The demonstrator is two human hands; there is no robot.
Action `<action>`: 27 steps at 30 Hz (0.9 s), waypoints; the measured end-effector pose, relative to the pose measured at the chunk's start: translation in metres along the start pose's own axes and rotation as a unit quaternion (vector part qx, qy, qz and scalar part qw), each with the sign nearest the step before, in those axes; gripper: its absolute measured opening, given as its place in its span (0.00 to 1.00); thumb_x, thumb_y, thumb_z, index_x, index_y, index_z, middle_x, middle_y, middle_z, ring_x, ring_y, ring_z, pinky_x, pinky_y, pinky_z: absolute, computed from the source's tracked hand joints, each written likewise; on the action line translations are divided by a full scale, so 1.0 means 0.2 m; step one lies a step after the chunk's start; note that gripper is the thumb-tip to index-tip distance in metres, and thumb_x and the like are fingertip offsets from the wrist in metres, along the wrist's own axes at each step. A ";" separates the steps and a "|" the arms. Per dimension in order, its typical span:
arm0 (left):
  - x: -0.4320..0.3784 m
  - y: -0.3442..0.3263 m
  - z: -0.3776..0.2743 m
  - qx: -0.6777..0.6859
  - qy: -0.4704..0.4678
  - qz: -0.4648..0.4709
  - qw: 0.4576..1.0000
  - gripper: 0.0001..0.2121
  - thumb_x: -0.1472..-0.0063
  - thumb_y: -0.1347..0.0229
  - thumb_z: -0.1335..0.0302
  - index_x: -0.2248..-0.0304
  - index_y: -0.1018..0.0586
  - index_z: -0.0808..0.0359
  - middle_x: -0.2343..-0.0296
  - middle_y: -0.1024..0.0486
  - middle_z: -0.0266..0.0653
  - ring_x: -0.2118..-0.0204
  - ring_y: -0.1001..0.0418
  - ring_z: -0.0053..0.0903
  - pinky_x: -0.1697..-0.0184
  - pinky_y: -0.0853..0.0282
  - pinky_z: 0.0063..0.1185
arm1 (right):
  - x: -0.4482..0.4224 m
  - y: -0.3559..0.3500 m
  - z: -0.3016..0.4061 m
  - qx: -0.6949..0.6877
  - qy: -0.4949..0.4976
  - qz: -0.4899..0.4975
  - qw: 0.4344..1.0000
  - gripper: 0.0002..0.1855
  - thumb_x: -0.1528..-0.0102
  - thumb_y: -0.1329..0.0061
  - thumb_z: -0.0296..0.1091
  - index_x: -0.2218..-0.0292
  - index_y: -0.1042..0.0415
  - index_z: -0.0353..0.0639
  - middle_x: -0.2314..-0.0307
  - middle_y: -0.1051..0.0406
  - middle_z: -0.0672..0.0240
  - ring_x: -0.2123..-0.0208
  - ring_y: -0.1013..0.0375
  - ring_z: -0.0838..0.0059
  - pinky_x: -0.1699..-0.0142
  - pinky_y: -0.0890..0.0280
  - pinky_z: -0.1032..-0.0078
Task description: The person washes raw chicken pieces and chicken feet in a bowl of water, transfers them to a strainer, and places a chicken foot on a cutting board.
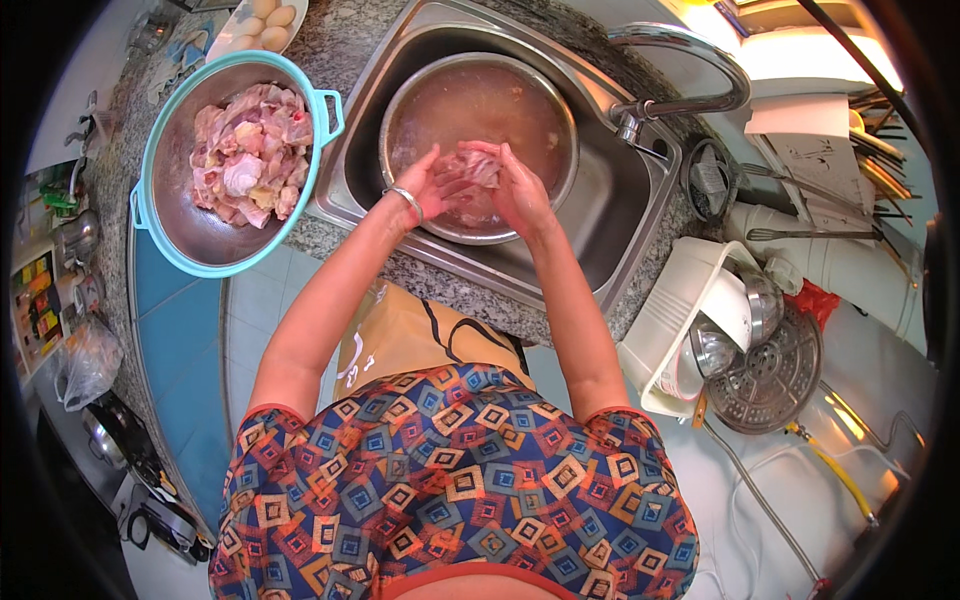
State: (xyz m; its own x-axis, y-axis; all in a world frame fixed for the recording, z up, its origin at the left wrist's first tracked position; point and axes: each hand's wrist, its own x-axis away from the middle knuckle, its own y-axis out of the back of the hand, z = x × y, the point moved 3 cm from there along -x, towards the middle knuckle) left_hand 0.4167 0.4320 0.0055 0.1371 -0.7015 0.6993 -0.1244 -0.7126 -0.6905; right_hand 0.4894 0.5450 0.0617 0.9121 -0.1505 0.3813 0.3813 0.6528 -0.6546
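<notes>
My left hand [424, 187], with a bangle on its wrist, and my right hand [523, 196] cup raw meat [478, 166] between them. They are over the near part of a round metal basin [570, 169] filled with cloudy reddish-brown water [472, 105]. The basin sits inside a stainless steel sink [600, 214]. Left of the sink stands a metal colander with a turquoise rim [147, 180]. Cut pieces of raw poultry [251, 157] are heaped in it. The bottom of the basin is hidden by the murky water.
A chrome faucet [697, 105] arches at the sink's right back. Several eggs [274, 37] lie on a white plate [225, 34] behind the colander. At the right, a white dish rack [664, 322] holds bowls beside a perforated steamer plate [772, 379]. Speckled granite counter [330, 37] surrounds the sink.
</notes>
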 end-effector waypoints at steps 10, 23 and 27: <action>0.17 -0.04 -0.10 0.014 -0.101 -0.039 0.994 0.07 0.48 0.51 0.69 0.73 0.31 0.65 0.77 0.32 0.39 0.77 0.34 0.21 0.79 0.38 0.18 | -0.07 0.61 -0.22 0.634 -0.034 -0.126 0.763 0.21 0.52 0.60 0.44 0.60 0.37 0.39 0.63 0.37 0.51 0.61 0.36 0.56 0.57 0.41 0.69; 1.01 -0.01 -0.82 -0.542 -0.524 -0.327 0.569 0.08 0.44 0.56 0.75 0.66 0.31 0.67 0.70 0.30 0.38 0.69 0.34 0.17 0.64 0.38 0.14 | -0.28 0.53 -0.73 0.652 -0.062 -0.007 0.755 0.22 0.56 0.55 0.45 0.62 0.36 0.41 0.70 0.33 0.57 0.69 0.33 0.63 0.63 0.39 0.71; 0.99 -0.24 -0.62 -0.449 -0.626 -0.275 0.575 0.10 0.44 0.57 0.74 0.64 0.31 0.68 0.65 0.31 0.38 0.62 0.34 0.19 0.57 0.41 0.17 | -0.24 0.60 -0.73 0.233 -0.175 0.028 0.956 0.11 0.53 0.57 0.35 0.67 0.35 0.40 0.75 0.33 0.64 0.75 0.34 0.74 0.72 0.38 0.79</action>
State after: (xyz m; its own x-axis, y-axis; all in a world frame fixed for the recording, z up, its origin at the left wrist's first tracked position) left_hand 0.3282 0.3266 0.2009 0.9286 -0.2133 -0.3036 -0.1041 -0.9352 0.3386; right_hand 0.5136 0.5218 -0.1292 0.7919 0.0980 0.6027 0.1513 0.9248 -0.3492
